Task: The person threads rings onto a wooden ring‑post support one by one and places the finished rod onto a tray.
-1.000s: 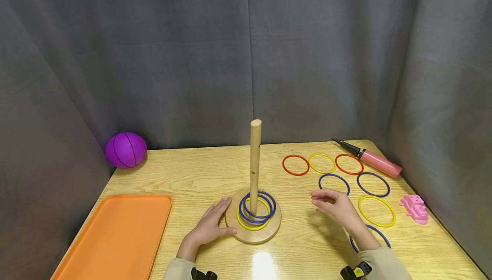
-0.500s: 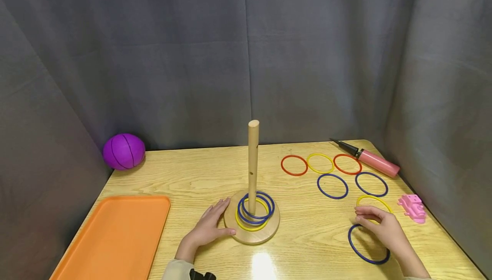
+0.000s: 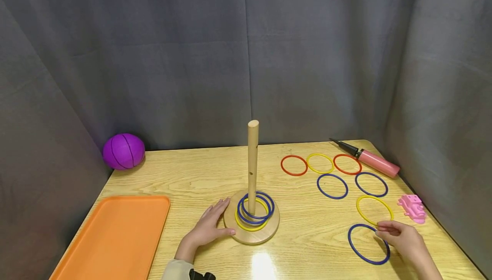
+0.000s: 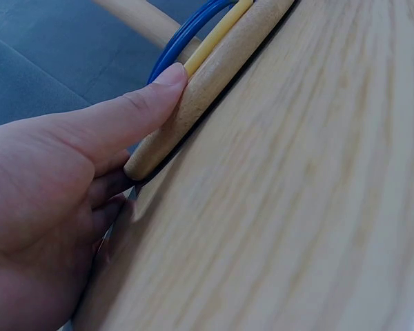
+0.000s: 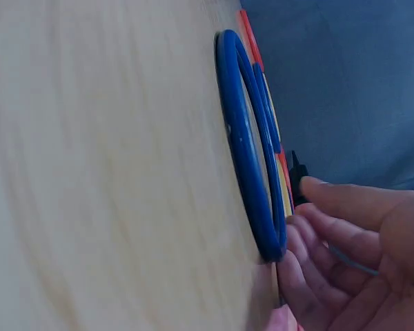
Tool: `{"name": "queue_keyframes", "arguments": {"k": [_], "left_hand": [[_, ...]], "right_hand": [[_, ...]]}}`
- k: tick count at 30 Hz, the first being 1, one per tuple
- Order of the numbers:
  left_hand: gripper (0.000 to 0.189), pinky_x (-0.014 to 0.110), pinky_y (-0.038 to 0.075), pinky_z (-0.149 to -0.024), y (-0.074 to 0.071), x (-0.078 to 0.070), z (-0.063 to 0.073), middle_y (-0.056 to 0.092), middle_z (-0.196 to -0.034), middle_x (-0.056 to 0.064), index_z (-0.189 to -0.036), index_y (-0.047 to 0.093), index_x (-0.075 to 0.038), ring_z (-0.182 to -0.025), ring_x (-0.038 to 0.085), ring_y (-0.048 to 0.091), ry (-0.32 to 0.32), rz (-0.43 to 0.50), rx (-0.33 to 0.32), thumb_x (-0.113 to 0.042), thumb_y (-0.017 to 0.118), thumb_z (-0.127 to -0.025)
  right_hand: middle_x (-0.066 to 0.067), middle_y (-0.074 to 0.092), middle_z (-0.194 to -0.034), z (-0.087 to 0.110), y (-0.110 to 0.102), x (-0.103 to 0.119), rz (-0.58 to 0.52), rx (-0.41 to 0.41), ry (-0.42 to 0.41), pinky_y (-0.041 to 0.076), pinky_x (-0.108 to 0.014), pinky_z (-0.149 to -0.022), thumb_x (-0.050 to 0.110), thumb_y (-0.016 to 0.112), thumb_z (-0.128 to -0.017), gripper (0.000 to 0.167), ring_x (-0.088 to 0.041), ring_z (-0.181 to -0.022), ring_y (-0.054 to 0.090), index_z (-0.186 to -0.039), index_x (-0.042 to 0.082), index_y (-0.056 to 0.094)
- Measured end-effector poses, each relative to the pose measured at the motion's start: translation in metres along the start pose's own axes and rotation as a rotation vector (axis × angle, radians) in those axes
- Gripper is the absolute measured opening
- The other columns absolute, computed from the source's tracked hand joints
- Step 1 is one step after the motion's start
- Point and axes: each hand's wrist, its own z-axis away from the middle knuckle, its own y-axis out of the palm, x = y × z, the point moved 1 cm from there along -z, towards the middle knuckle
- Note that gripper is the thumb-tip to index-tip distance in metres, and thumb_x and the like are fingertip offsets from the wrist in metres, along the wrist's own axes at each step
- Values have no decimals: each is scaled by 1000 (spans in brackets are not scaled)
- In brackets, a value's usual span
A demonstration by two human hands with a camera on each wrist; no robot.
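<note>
Near edge of the wood-grain table (image 3: pixel 307 250). My right hand (image 3: pixel 405 239) is over the nearest loose blue ring (image 5: pixel 243 155), fingertips at its far edge. Fingers loosely bent; the right wrist view shows the thumb apart from the index finger, nothing visibly pinched. Contact with the ring: cannot tell.

My left hand (image 3: pixel 205 228) lies along the left side of the round wooden base (image 3: pixel 251 237), fingers extended, thumb parted from them and its tip on the rim. To its left, an orange tray (image 3: pixel 119 237).

On the base, a yellow ring (image 3: pixel 250 230) lies under two overlapping blue rings (image 3: pixel 274 207), all three around the upright wooden peg (image 3: pixel 252 160).

Just beyond the nearest ring: a loose yellow ring (image 3: pixel 357 205), with a pink plastic toy (image 3: pixel 413 208) to its right. Further out, two more loose blue rings (image 3: pixel 347 190) lie side by side, apart.

Far row, left to right: red, yellow, red rings (image 3: pixel 281 164). Hand pump (image 3: pixel 378 163), pink barrel and black nozzle, beside the last one. Purple ball (image 3: pixel 124 152) at the far left corner. Grey curtain (image 3: pixel 173 79) behind everything.
</note>
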Motion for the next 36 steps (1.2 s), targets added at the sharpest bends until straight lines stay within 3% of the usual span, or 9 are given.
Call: {"name": "queue_keyframes", "arguments": {"k": [4, 17, 27, 36], "left_hand": [[96, 58, 7, -122, 0, 0, 1, 25, -159, 20, -153, 26, -4, -149, 38, 18, -1, 7, 0, -40, 77, -80], [97, 57, 8, -122, -1, 2, 1, 25, -159, 19, -153, 25, -4, -149, 38, 18, -10, 2, 2, -42, 76, -80], [96, 57, 7, -122, -1, 1, 2, 25, -159, 19, -153, 25, -4, -149, 37, 18, -8, -1, 8, -42, 76, -80], [97, 56, 8, -123, 0, 2, 0, 25, -159, 18, -153, 25, -5, -149, 37, 18, -3, -16, 6, -43, 75, -80]], "right_hand": [[-11, 75, -95, -3, 2, 0, -2, 42, 20, 47, -16, -63, 28, 74, -85, 45, 16, -70, 53, -112, -7, 66], [-3, 72, -76, -7, 7, 8, 106, 32, -44, 41, -22, -60, 11, 73, -80, 12, 5, -62, 53, -86, 2, 70], [-3, 72, -80, -6, 10, 12, 13, 107, 22, 47, -18, -53, 8, 67, -85, 16, -3, -60, 53, -96, -2, 72], [-15, 73, -90, -13, 5, 36, -4, 77, -30, 50, -18, -54, 11, 64, -89, 21, 0, -62, 57, -103, -5, 70]]}}
